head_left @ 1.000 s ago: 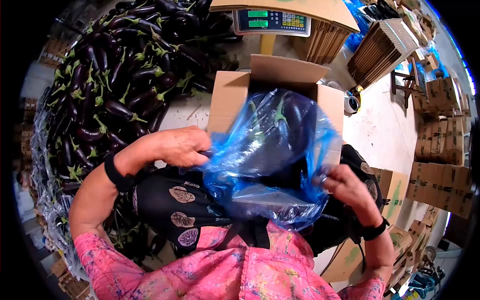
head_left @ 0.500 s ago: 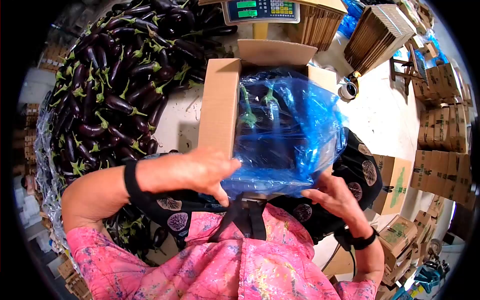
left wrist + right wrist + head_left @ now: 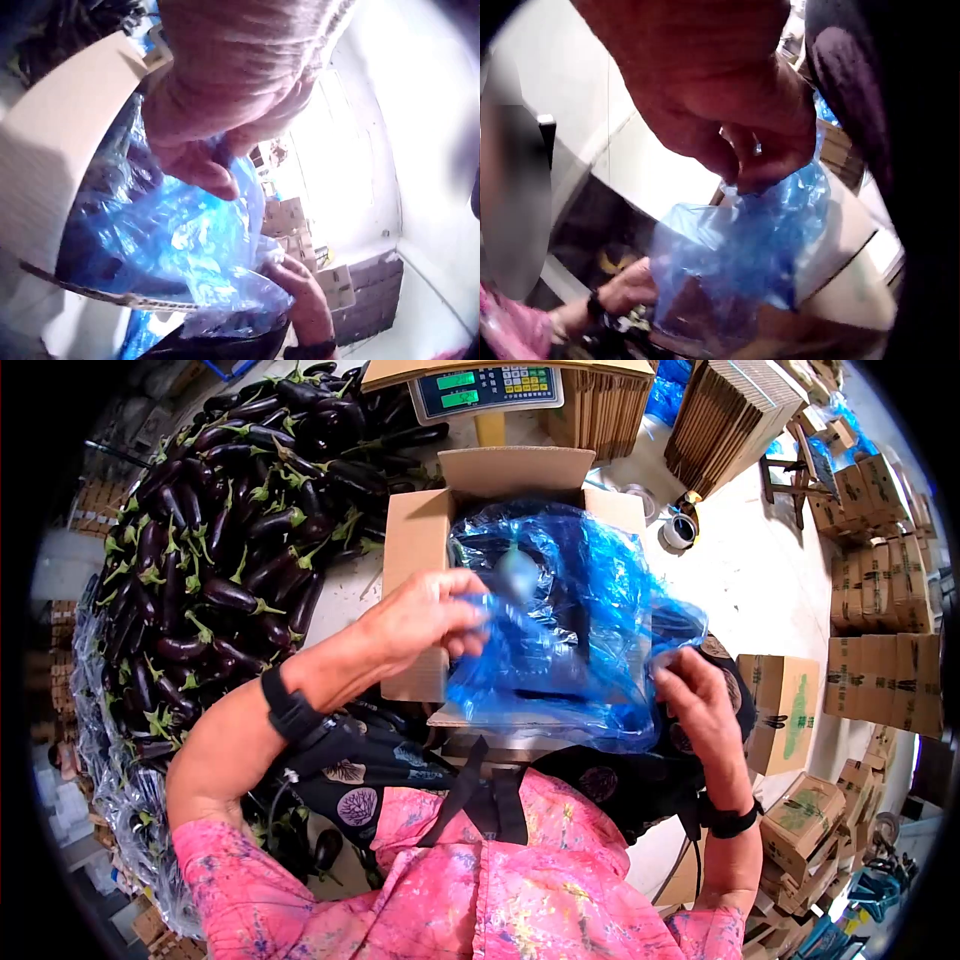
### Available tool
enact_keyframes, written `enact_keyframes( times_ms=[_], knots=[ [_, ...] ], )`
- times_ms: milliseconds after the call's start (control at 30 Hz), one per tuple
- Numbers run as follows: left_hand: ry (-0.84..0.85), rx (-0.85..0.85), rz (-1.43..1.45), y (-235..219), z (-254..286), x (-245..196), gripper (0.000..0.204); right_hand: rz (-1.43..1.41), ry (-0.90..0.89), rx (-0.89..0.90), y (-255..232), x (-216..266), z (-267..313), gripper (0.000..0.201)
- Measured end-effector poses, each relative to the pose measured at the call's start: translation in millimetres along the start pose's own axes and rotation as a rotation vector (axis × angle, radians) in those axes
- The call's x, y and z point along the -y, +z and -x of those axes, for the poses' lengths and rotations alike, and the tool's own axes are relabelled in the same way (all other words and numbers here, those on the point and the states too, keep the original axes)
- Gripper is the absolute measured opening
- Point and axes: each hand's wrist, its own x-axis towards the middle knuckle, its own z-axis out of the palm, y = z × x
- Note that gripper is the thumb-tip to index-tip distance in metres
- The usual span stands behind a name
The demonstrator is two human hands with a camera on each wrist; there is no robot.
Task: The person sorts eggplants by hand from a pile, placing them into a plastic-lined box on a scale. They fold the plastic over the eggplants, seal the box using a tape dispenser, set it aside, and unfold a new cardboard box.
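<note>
An open cardboard box (image 3: pixel 416 540) stands in front of the lap, lined with a thin blue plastic bag (image 3: pixel 615 600). Through the film dark eggplants show, one with a pale blurred patch near its green stem. At the box's left side, my left hand (image 3: pixel 425 620) pinches the bag's edge; the left wrist view has its fingers curled onto the blue film (image 3: pixel 202 232). My right hand (image 3: pixel 700 695) grips the bag's near right corner, and in the right wrist view the film (image 3: pixel 742 255) hangs from its thumb and fingers. The box's near flap is partly covered by plastic.
A large heap of eggplants (image 3: pixel 240 550) lies on the left. Behind the box stands a digital scale (image 3: pixel 487 390), beside stacked flat cartons (image 3: pixel 730 420). A tape roll (image 3: pixel 680 531) sits on the floor at right, with packed boxes (image 3: pixel 775 710) farther over.
The left hand let go of the bag, lay by the box's near left corner, then rose and took the film again. The right hand stayed at the bag's right side. The bag now lies lower over the eggplants.
</note>
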Motion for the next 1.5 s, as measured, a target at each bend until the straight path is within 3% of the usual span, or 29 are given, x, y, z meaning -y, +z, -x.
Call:
enact_keyframes(
  times_ms=[67,167,200,267,300,333,400,467,533,633,767,800,867,900,933,1000,1033,1067,1100,1133,1167,1200,1233,1267,1300,1333,1367,1433,1500],
  knots=[
    [-0.018,-0.117,0.055,-2,-18,-2,0.015,0.499,-0.144,0.049,-5,-8,6,0.030],
    [0.023,-0.103,0.011,-13,-38,6,0.022,0.266,0.016,0.199,3,8,16,0.050],
    [0.027,-0.079,-0.068,-14,-43,10,0.027,0.085,0.167,0.236,7,16,17,0.049],
    [0.133,0.183,-0.295,-15,-53,19,0.045,0.122,0.155,0.410,14,19,9,0.037],
    [0.140,0.254,-0.302,-4,-48,14,0.061,0.042,0.179,0.437,18,21,4,0.023],
    [0.253,0.299,-0.520,5,-44,9,0.071,-0.114,0.195,0.465,18,23,-3,0.013],
    [0.386,0.390,-0.773,23,-37,0,0.078,-0.298,0.206,0.323,15,54,-11,0.010],
    [0.691,0.398,-0.874,32,-45,18,0.081,-0.306,0.067,0.255,13,66,-27,0.011],
    [0.699,0.357,-1.117,48,-44,11,0.080,-0.456,0.079,0.132,12,68,-40,0.011],
    [0.709,0.108,-0.780,68,-57,33,0.066,-0.394,0.003,0.100,9,63,-61,0.014],
    [0.756,-0.016,-0.836,67,-83,39,0.042,-0.134,0.046,0.242,25,66,-57,0.019],
    [0.788,-0.063,-0.871,58,-92,39,0.031,0.040,-0.052,0.112,27,61,-53,0.021],
    [0.424,-0.045,-0.698,43,-90,11,0.016,0.209,-0.221,-0.148,17,48,-44,0.023],
    [0.417,-0.045,-0.598,30,-107,29,0.012,0.200,-0.107,-0.174,5,50,-39,0.023],
    [0.343,-0.049,-0.657,23,-116,30,0.016,0.223,-0.038,-0.129,-4,46,-38,0.028],
    [0.391,-0.051,-0.531,23,-125,35,0.021,0.327,-0.058,0.024,1,23,-41,0.035],
    [0.370,0.029,-0.423,31,-119,23,0.023,0.449,0.081,0.145,13,33,-44,0.044],
    [0.349,0.107,-0.318,40,-112,11,0.026,0.308,0.146,0.240,27,29,-50,0.046],
    [0.424,0.197,-0.375,49,-106,-2,0.027,0.256,0.026,0.213,43,39,-57,0.049],
    [0.497,0.268,-0.407,56,-100,-10,0.027,0.229,-0.121,0.223,56,-2,-78,0.045],
    [0.530,0.342,-0.430,56,-95,-27,0.030,0.101,-0.337,0.117,75,-46,-99,0.041],
    [0.561,0.420,-0.453,56,-94,-41,0.033,0.105,-0.352,0.027,89,-51,-105,0.034],
    [0.622,0.264,-0.499,53,-99,-51,0.039,0.109,-0.366,-0.063,103,-56,-111,0.028],
    [0.682,0.106,-0.540,49,-106,-59,0.044,0.695,-0.583,0.002,100,-63,-113,0.026],
    [0.823,-0.045,-0.696,45,-113,-66,0.056,1.095,-0.783,-0.001,105,-69,-106,0.025],
    [1.084,-0.145,-0.905,37,-139,-55,0.063,1.303,-0.913,-0.016,111,-74,-102,0.025],
    [1.035,-0.081,-1.051,34,-153,-42,0.066,1.322,-0.942,-0.023,114,-74,-97,0.025],
    [0.859,0.159,-1.292,36,-158,-37,0.071,0.824,-0.753,0.023,108,-75,-96,0.019],
    [0.778,0.130,-1.339,34,-160,-32,0.043,0.453,-0.685,0.002,93,-47,-84,0.009]
  ],
)
